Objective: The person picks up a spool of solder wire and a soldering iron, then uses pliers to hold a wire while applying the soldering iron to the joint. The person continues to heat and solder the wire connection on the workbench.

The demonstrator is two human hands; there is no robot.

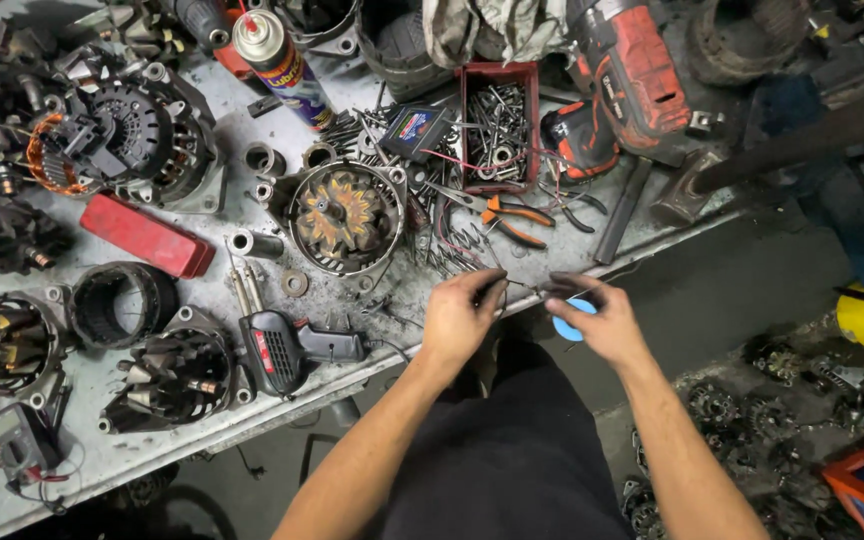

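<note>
Head view, looking down: your left hand point(462, 318) pinches the free end of a thin wire point(524, 287), and your right hand point(600, 318) is closed around a small blue spool point(572, 326), both at the front edge of the workbench point(202, 440). Keep the wire taut and draw it slowly, clear of the orange-handled pliers point(512, 215) just beyond.

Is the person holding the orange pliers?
No, the orange pliers lie on the bench, while the left hand and right hand pinch a thin wire.
</note>
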